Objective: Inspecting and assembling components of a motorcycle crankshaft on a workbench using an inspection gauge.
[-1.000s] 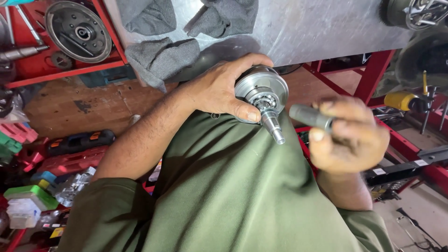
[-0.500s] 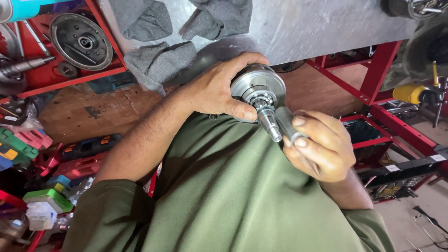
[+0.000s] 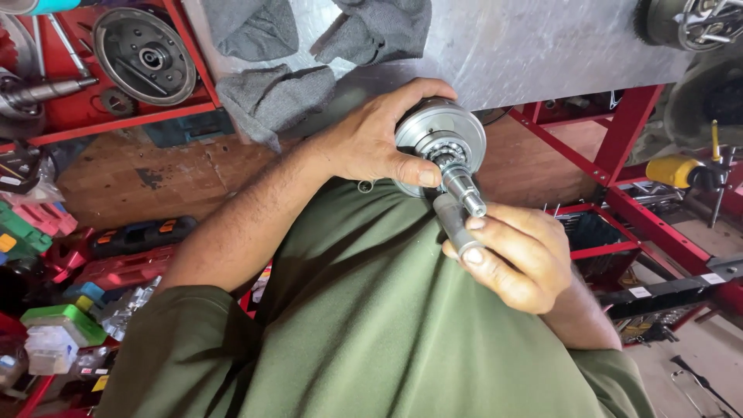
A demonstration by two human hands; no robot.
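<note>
Clasping a ribbed metal hub (image 3: 441,143), left hand (image 3: 371,143); right hand (image 3: 518,251) pinches a smooth sleeve (image 3: 457,228) (steel-grey).

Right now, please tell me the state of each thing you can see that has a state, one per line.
Left hand: closed around the round metal part.
Round metal part: held up off the bench, its shaft pointing toward the right hand.
Right hand: gripping a grey sleeve.
Grey sleeve: beside the shaft, not slid onto it.
Grey cloths: lying crumpled on the metal bench.

Red steel racks (image 3: 631,131), grey metal worktop (image 3: 542,46)
</note>
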